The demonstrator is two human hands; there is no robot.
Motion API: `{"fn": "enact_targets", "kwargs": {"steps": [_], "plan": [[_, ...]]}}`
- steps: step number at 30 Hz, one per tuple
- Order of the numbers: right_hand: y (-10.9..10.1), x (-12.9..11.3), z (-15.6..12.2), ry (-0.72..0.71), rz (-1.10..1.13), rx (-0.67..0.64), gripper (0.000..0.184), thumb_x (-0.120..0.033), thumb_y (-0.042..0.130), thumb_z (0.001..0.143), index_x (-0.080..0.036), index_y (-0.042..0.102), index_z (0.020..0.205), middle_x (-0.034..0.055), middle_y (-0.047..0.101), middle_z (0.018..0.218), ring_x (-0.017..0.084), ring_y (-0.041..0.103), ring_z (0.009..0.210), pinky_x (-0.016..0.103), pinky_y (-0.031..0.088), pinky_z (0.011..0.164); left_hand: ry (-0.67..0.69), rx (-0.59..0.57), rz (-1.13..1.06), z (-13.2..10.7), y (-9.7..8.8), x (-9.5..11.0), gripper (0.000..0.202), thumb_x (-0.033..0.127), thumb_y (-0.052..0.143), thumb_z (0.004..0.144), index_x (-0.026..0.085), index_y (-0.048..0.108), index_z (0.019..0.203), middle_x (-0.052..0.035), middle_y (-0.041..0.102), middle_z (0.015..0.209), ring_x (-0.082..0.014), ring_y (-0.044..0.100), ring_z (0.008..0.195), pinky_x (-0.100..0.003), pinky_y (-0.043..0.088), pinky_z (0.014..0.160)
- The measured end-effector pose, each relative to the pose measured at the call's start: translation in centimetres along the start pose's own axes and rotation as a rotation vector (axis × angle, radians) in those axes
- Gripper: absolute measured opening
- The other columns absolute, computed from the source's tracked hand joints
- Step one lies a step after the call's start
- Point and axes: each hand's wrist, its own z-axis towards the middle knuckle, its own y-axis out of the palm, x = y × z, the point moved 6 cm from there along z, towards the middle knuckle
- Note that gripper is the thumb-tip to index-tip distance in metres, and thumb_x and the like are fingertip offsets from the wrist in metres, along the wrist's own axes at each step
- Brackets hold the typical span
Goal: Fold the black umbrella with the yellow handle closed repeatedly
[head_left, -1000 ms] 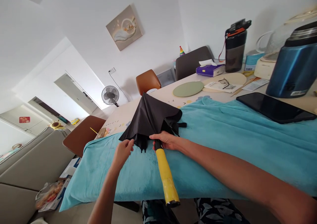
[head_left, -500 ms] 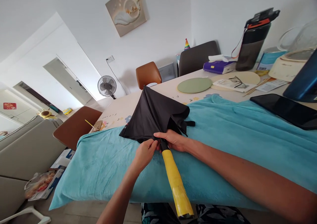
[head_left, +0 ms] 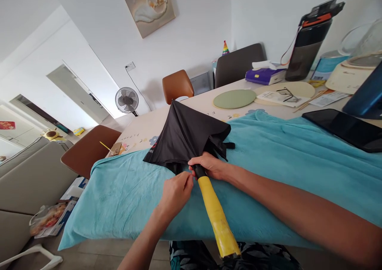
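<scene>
A black umbrella (head_left: 191,131), its canopy bunched and partly folded, lies on a turquoise blanket (head_left: 125,206), tip pointing away from me. Its yellow handle (head_left: 216,216) slants toward me past the blanket's front edge. My right hand (head_left: 210,166) is wrapped round the black shaft just above the handle, thumb on top. Left of the shaft, my left hand (head_left: 177,188) is closed with curled fingers, its fingertips close to the shaft. Whatever it may pinch is hidden. A dark strap (head_left: 229,145) sticks out at the canopy's right.
At right lie a black phone (head_left: 343,127), glasses (head_left: 286,94) and a green round mat (head_left: 234,99). Behind them stand a dark water bottle (head_left: 310,43) and a purple box (head_left: 264,76). Chairs (head_left: 89,148) and a fan (head_left: 127,100) are beyond the table.
My left hand has drawn slightly back from the canopy's lower edge and curled more tightly. My right hand keeps its hold on the shaft. The view has shifted slightly.
</scene>
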Motion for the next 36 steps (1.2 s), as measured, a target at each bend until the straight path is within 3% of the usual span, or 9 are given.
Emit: {"fn": "enact_targets", "kwargs": {"steps": [4, 7, 12, 17, 23, 29, 36], "plan": [[0.2, 0.2, -0.1, 0.048, 0.014, -0.028, 0.011, -0.014, 0.057, 0.071, -0.012, 0.051, 0.062, 0.0033, 0.055, 0.054, 0.014, 0.055, 0.046, 0.029, 0.050, 0.045, -0.247, 0.122, -0.085, -2.3, -0.5, -3.5, 0.029, 0.032, 0.034, 0.086, 0.020, 0.058, 0.074, 0.0006, 0.059, 0.065, -0.0108, 0.051, 0.057, -0.023, 0.032, 0.054], [0.2, 0.0, -0.1, 0.030, 0.012, -0.035, 0.013, -0.014, 0.059, 0.071, -0.012, 0.050, 0.062, 0.0025, 0.054, 0.053, 0.014, 0.055, 0.046, 0.029, 0.050, 0.045, -0.347, 0.147, -0.029, -2.9, -0.9, -4.8, 0.029, 0.038, 0.036, 0.085, 0.020, 0.058, 0.078, -0.0007, 0.060, 0.073, -0.0138, 0.053, 0.064, -0.025, 0.032, 0.056], [0.2, 0.0, 0.0, 0.033, 0.029, -0.057, 0.013, -0.014, 0.059, 0.072, -0.011, 0.050, 0.063, 0.0026, 0.054, 0.053, 0.015, 0.055, 0.047, 0.031, 0.051, 0.046, -0.335, 0.100, 0.105, -1.9, -0.5, -3.8, 0.031, 0.046, 0.042, 0.082, 0.018, 0.054, 0.076, -0.0034, 0.060, 0.080, -0.0182, 0.054, 0.078, -0.026, 0.031, 0.058], [0.2, 0.1, 0.1, 0.014, 0.024, -0.073, 0.011, -0.013, 0.059, 0.072, -0.010, 0.052, 0.065, 0.0040, 0.056, 0.057, 0.016, 0.057, 0.048, 0.032, 0.052, 0.046, -0.368, 0.063, 0.143, -1.1, -0.1, -3.3, 0.026, 0.032, 0.039, 0.085, 0.018, 0.052, 0.069, -0.0019, 0.060, 0.075, -0.0140, 0.053, 0.069, -0.026, 0.025, 0.055], [0.1, 0.3, 0.4, 0.005, 0.031, -0.071, 0.008, -0.013, 0.058, 0.071, -0.009, 0.054, 0.067, 0.0059, 0.059, 0.059, 0.017, 0.059, 0.049, 0.033, 0.053, 0.048, -0.493, 0.079, -0.011, -0.3, 0.0, -3.2, 0.032, 0.039, 0.040, 0.083, 0.018, 0.053, 0.063, 0.0009, 0.058, 0.063, -0.0113, 0.049, 0.058, -0.024, 0.022, 0.052], [0.3, 0.4, 0.6, -0.006, 0.060, -0.070, 0.010, -0.015, 0.057, 0.071, -0.009, 0.053, 0.064, 0.0077, 0.060, 0.058, 0.016, 0.059, 0.050, 0.031, 0.054, 0.053, -0.417, 0.089, -0.066, 0.9, 0.4, -1.3, 0.032, 0.041, 0.038, 0.084, 0.018, 0.053, 0.067, 0.0002, 0.060, 0.068, -0.0120, 0.050, 0.061, -0.024, 0.023, 0.052], [-0.1, 0.2, 0.9, -0.111, -0.092, -0.004, 0.017, -0.026, 0.065, 0.067, -0.012, 0.055, 0.067, 0.0033, 0.058, 0.056, 0.014, 0.057, 0.051, 0.024, 0.049, 0.050, -0.255, 0.019, -0.006, 1.1, 1.2, -0.2, 0.027, 0.029, 0.028, 0.088, 0.017, 0.047, 0.073, -0.0062, 0.057, 0.079, -0.0148, 0.052, 0.069, -0.025, 0.025, 0.053]]}}
